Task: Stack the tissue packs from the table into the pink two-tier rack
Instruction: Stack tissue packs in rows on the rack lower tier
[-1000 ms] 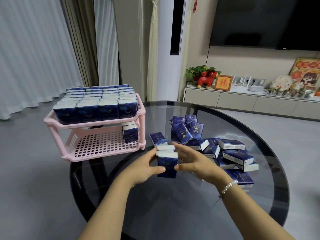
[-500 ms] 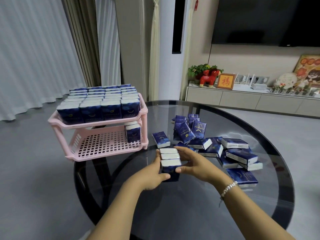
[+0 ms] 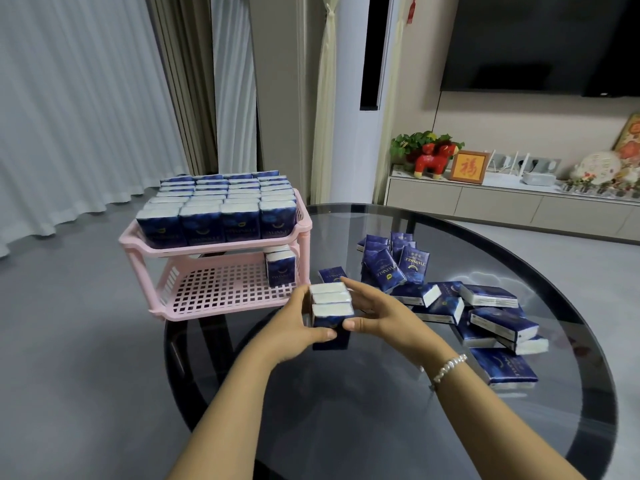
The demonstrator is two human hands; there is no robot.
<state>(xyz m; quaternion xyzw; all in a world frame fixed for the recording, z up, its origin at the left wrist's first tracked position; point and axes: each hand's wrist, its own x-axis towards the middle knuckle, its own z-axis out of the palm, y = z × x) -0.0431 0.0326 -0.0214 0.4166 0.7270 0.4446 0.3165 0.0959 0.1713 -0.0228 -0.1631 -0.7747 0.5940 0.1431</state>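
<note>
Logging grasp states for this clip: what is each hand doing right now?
Left hand: grips the upright bundle of three dark-blue tissue packs from its left.
Right hand: grips the same bundle from its right.

Place: a home living room.
Wall: a large dark television (image 3: 540, 39) is hanging above a long low cabinet (image 3: 498, 206).
Cabinet top: a red toy animal (image 3: 433, 159), a green plant (image 3: 412, 142), a framed red-and-gold character (image 3: 469, 167) and a white router (image 3: 538, 176) are sitting there.
Windows: floor-length curtains (image 3: 86, 109) are hanging at the left.
Furniture: a round dark glass table (image 3: 398, 393) is standing on grey floor (image 3: 69, 358).
</note>
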